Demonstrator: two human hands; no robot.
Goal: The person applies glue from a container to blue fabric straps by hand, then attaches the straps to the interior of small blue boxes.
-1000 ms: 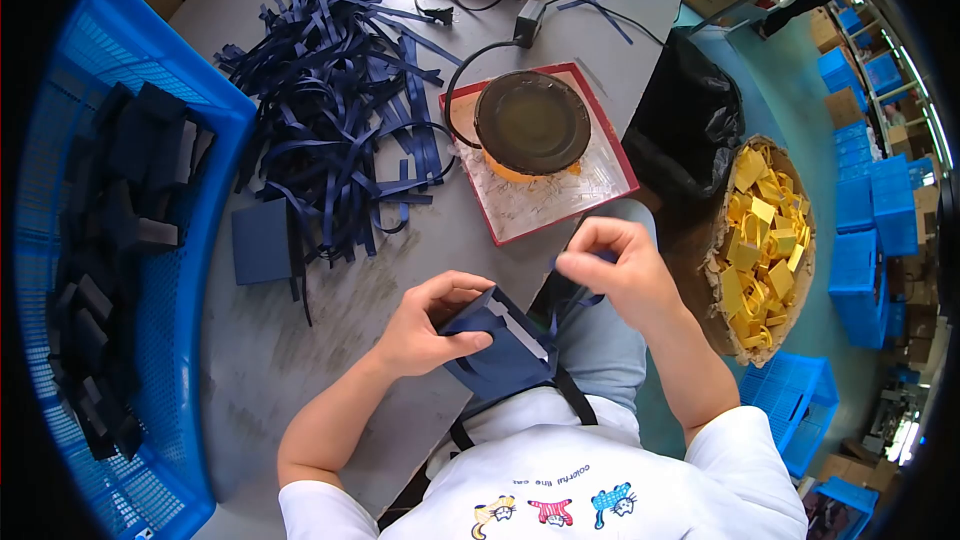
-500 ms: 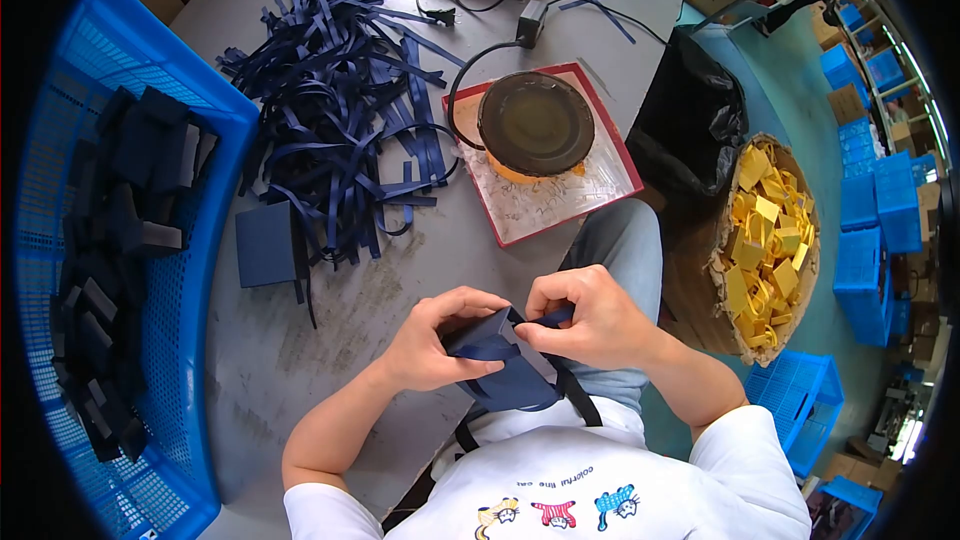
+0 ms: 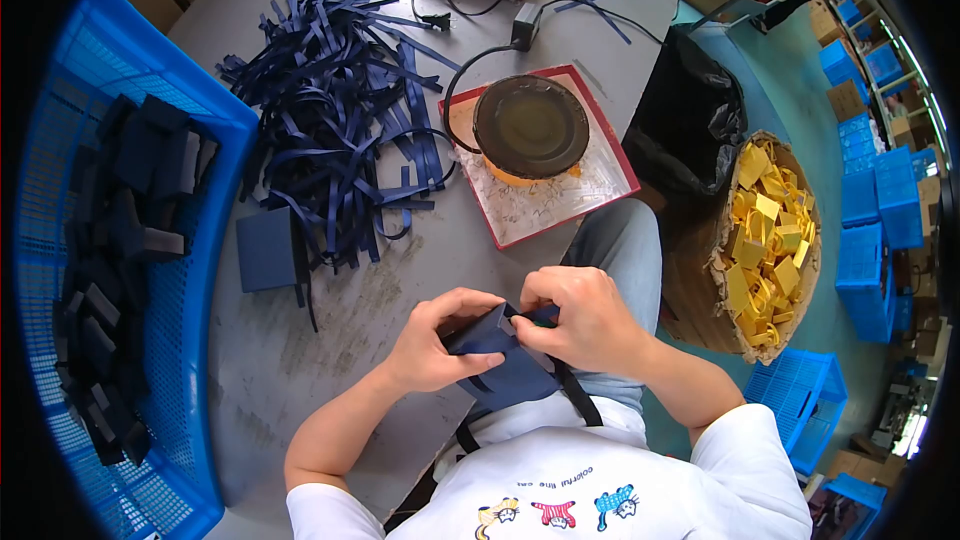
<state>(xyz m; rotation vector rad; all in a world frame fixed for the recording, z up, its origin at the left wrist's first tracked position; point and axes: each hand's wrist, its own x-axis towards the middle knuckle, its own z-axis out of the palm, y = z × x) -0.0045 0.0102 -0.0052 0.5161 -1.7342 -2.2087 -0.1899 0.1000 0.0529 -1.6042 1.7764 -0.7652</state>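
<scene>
A small navy blue box (image 3: 505,372) is held in front of my body, above my lap. My left hand (image 3: 435,340) is closed around its left side, thumb on the near face and fingers over the far side. At the box's upper right edge, my right hand (image 3: 580,315) is closed in a pinch. Navy ribbon (image 3: 545,314) shows between its thumb and fingers; the ribbon's far end is hidden. Another navy box (image 3: 268,248) rests on the table by a tangled heap of navy ribbons (image 3: 340,110).
To the left stands a blue plastic crate (image 3: 195,340) with several dark boxes inside. A round pot (image 3: 532,126) with a cord sits on a red-edged tray (image 3: 610,175). On the right are a black bag (image 3: 690,115) and a carton of yellow pieces (image 3: 770,250).
The ribbon strip that lay across the box's near face has been drawn up toward my right hand and mostly no longer shows there. My left hand keeps its hold.
</scene>
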